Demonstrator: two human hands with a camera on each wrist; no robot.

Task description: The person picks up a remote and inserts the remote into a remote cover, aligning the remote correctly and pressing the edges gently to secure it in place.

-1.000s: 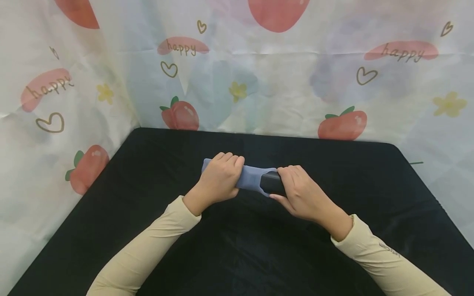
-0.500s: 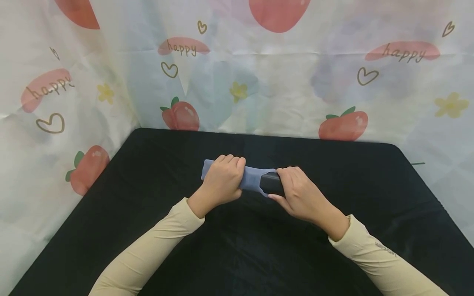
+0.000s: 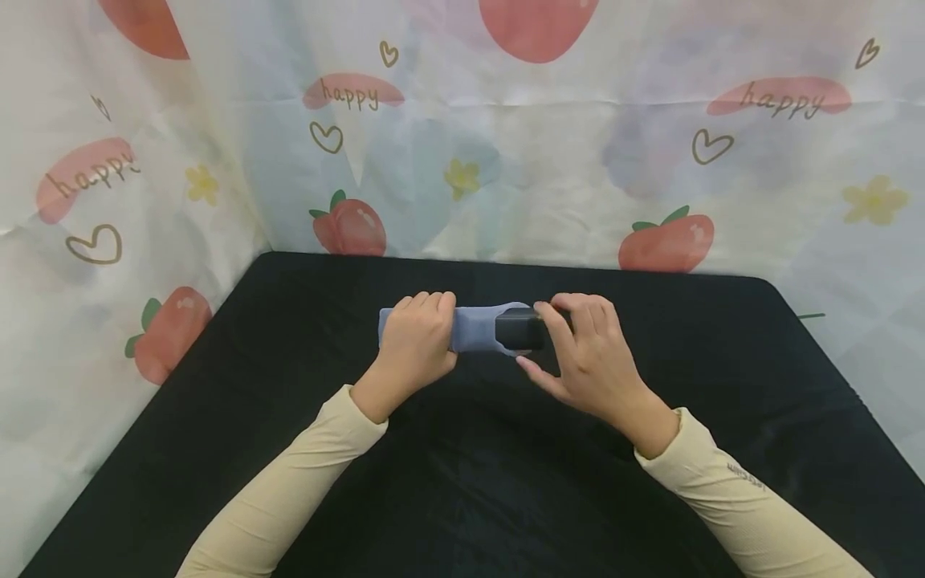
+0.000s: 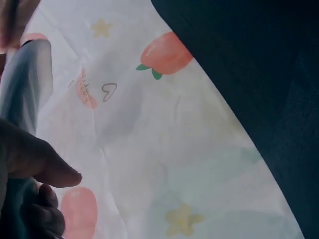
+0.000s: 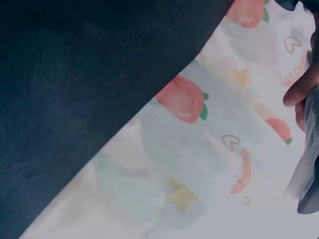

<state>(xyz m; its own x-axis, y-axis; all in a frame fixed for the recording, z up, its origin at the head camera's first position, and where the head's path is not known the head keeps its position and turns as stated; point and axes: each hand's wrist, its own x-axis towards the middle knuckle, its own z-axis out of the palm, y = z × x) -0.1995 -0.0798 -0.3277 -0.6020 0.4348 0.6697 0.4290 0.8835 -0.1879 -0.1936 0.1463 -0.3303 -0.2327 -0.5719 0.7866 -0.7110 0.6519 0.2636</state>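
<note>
In the head view my left hand [image 3: 419,329] grips the body of a long blue-grey sleeve-like item [image 3: 475,329], its fingers wrapped over the top. A smooth black block [image 3: 519,329] shows in the notched right end of that item. My right hand [image 3: 588,353] is at this end, index fingertip by the upper edge and thumb tip by the lower edge, with a gap before the palm. In the left wrist view my left hand [image 4: 30,159] is round the blue-grey item [image 4: 27,89]. The right wrist view shows the item [image 5: 310,149] at its right edge.
A black cloth-covered table [image 3: 462,482] lies under both hands. Behind and to the left hangs a pale backdrop [image 3: 535,177] printed with strawberries, hearts and flowers. Cream sleeves [image 3: 289,474] cover both forearms.
The blue-grey item has tipped to nearly level and shifted slightly left and up with my left hand. My right hand has loosened and drawn back, its fingers more arched.
</note>
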